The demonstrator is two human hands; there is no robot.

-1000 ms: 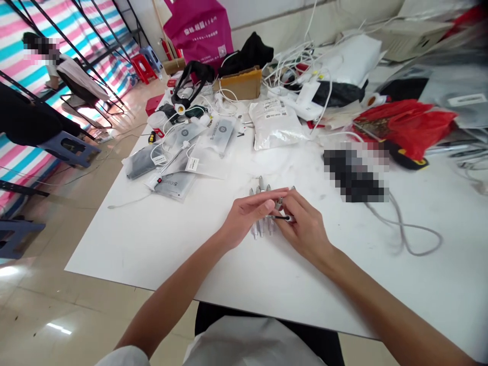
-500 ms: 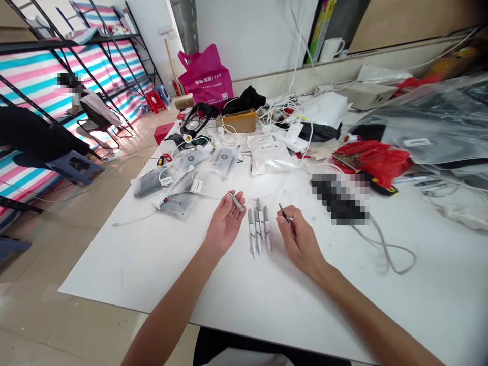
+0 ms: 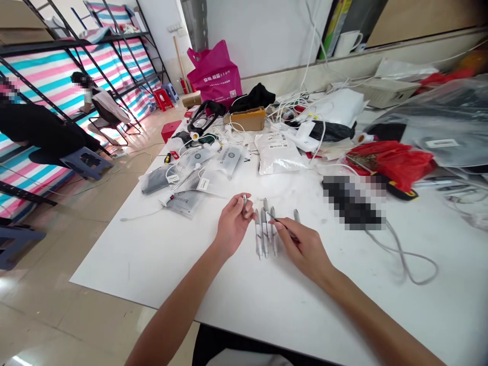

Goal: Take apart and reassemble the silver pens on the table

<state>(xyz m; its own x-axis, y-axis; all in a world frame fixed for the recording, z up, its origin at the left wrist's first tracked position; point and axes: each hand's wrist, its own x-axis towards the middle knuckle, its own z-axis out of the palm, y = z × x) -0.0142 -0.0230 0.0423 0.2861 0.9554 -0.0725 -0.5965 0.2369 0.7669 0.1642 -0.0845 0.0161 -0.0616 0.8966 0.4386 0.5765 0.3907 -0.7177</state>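
My left hand (image 3: 233,223) is closed on a short grey pen part (image 3: 245,203), which points upward between thumb and fingers. My right hand (image 3: 305,244) pinches a slim dark rod (image 3: 284,224) whose pale tip points left, over the pens. Its exact kind is too small to make out. Between the hands, several grey-and-white pens (image 3: 265,234) lie side by side on the white table (image 3: 236,305). Just beyond the right hand shows a grey pen end (image 3: 296,216); the hand hides the rest, and I cannot tell if it is held.
Grey plastic pouches (image 3: 186,202) and a white package (image 3: 280,154) lie behind the hands. To the right are a pixelated dark object (image 3: 353,203) with a grey cable (image 3: 409,277) and a red bag (image 3: 398,160). At left, a person sits on a blue stool (image 3: 89,160).
My right hand has moved left with the dark rod, closer to the left hand. The grey part in my left hand has turned more upright. A grey pen end now shows beyond the right hand.
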